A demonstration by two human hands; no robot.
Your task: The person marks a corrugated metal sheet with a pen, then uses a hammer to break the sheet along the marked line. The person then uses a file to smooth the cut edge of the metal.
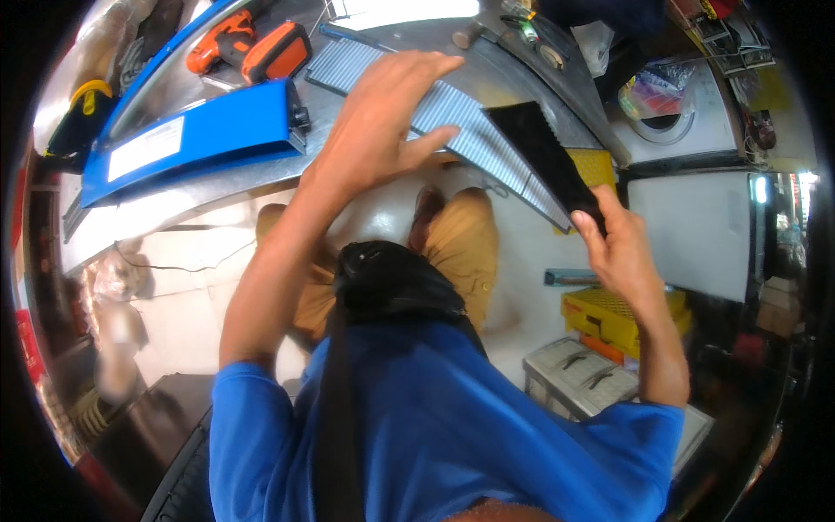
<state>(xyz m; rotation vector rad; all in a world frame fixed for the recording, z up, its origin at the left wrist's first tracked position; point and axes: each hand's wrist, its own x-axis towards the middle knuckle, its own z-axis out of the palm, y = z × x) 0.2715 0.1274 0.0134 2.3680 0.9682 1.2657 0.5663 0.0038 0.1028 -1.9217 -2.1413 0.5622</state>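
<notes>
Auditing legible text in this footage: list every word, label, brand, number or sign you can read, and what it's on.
No text can be read with confidence.
White label on the blue case: faint print, too small to read.
Colourful plastic package, upper right: too blurred to read.
Orange-and-black power tool: no readable marking.
Black strip in the right hand: no text visible.
</notes>
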